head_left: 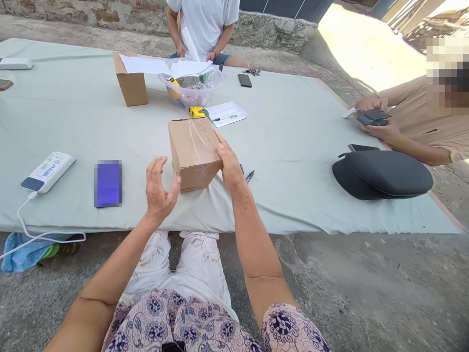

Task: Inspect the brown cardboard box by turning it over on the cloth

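A taped brown cardboard box (pixel 196 142) is in front of me at the table's near side, tilted slightly. My right hand (pixel 229 161) grips its right side, thumb at the near corner and fingers along the side face. On the left, my left hand (pixel 159 190) is open with curved fingers apart. Its thumb is close to the box's lower left corner; I cannot tell if they touch. Just beyond the box lie a yellow tape measure (pixel 198 112) and a written sheet (pixel 230 114) with a pen on it. A dark pen (pixel 250 176) lies beside my right wrist.
Another cardboard box (pixel 134 89) stands by a clear plastic basin (pixel 186 97) holding papers and packets. A white power bank (pixel 49 171) and a blurred purple item (pixel 108 183) lie left. A black case (pixel 383 174) is at right. Two people sit at the far and right sides.
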Tool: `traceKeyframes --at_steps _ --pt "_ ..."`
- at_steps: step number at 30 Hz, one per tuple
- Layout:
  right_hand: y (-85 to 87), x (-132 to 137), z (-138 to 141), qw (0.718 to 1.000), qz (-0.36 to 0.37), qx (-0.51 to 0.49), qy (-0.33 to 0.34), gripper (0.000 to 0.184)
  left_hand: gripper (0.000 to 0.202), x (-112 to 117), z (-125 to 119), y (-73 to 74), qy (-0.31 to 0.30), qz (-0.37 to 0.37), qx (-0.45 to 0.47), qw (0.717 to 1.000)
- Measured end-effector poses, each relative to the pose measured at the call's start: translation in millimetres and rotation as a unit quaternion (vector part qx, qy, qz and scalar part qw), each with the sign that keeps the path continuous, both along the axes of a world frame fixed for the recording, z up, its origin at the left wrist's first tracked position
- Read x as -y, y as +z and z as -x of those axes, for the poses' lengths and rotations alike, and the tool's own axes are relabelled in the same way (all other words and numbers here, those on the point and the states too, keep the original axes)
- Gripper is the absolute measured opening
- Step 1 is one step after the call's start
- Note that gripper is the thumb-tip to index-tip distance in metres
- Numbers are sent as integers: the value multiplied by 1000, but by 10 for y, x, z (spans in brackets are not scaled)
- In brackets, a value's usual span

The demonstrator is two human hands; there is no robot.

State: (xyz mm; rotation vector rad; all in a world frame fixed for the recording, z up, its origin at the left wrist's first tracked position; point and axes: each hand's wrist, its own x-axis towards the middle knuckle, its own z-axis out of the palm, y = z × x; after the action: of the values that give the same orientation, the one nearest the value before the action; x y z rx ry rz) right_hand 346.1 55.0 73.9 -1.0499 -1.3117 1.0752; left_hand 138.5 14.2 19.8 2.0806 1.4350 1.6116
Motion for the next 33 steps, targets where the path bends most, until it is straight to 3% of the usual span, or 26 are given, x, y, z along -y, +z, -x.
traceKeyframes --at_steps 9,13,17,21,25,29,33 --pt "-4 -219 -263 997 33 -63 -28 56 104 -225 64 -356 -146 196 -11 970" --pt "-142 -313 -449 989 50 -129 -50 52 123 -286 132 -436 -183 288 4 940" --pt "-350 -330 -561 976 70 -194 -76 46 124 -293 99 -473 -206 348 50 913" --pt "-599 -243 -526 951 104 -264 -120 35 115 -329 45 -527 -241 316 142 907" --pt "-830 -82 -388 949 151 -247 -125 31 96 -333 142 -474 -210 270 142 929" --pt "-1017 97 -247 964 177 -158 -119 36 87 -325 299 -339 -187 201 137 952" --pt "-1184 237 -228 979 154 28 -128 32 90 -461 419 -212 -193 137 124 964"
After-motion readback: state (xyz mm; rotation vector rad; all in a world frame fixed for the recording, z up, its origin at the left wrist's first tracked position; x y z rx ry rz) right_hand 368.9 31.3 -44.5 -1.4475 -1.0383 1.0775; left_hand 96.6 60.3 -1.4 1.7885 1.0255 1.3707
